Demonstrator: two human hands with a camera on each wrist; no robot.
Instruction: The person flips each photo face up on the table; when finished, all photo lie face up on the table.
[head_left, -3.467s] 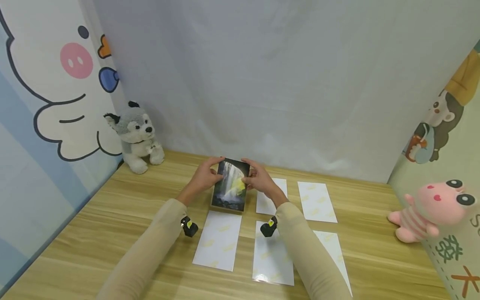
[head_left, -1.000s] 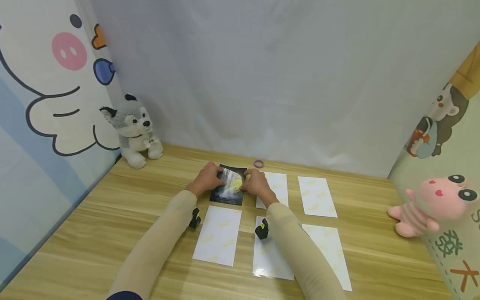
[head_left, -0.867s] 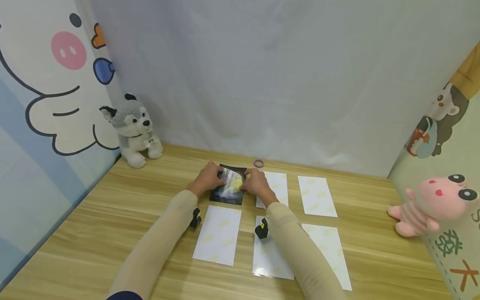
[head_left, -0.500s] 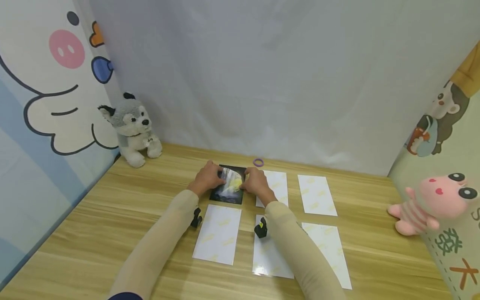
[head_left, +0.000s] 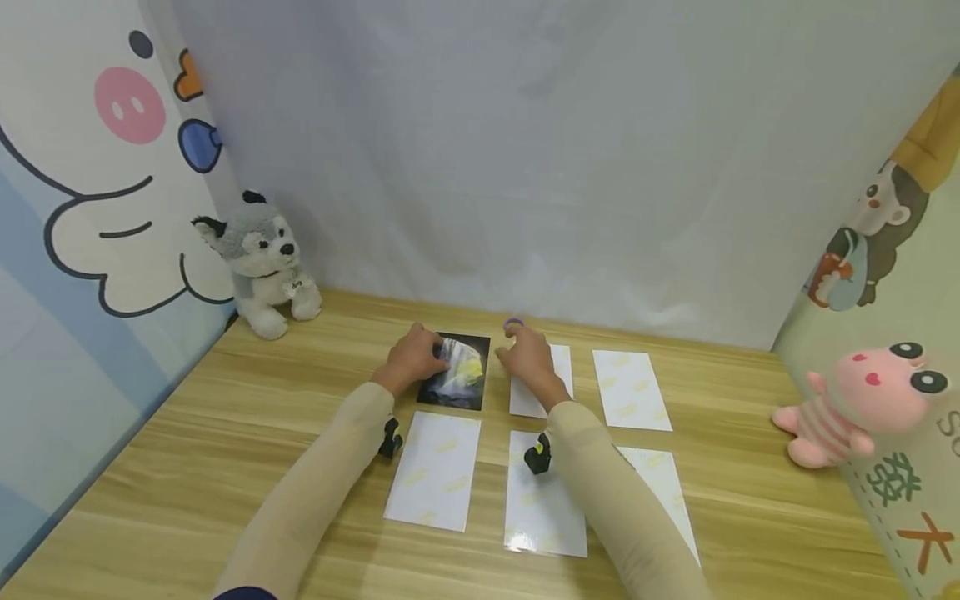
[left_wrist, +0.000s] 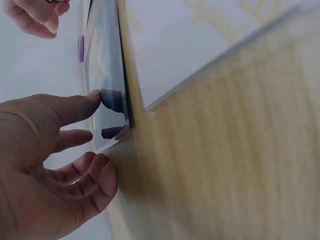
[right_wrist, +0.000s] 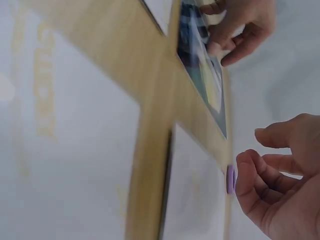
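Observation:
A glossy waterfall photo [head_left: 461, 379] lies face up on the wooden table, at the back left of several white sheets. My left hand [head_left: 412, 362] is at its left side; in the left wrist view the straight thumb [left_wrist: 75, 107] touches the photo's surface, with the index fingertip close to its edge. My right hand [head_left: 531, 360] hovers right of the photo, over the back middle white sheet [head_left: 561, 371], holding nothing. In the right wrist view its thumb and fingers stand apart, near a purple ring [right_wrist: 230, 179].
More white sheets with faint yellow print lie around: front left [head_left: 432, 471], front middle [head_left: 543, 512], front right [head_left: 663, 479] and back right [head_left: 632, 389]. A plush husky [head_left: 266, 262] sits at the back left, a pink plush toy [head_left: 855, 408] at the right. A grey curtain [head_left: 487, 167] hangs behind.
The photo, held tilted up by both hands at first, was laid down on the table. Since half a second ago my right hand has left its right edge and moved right; my left hand stays.

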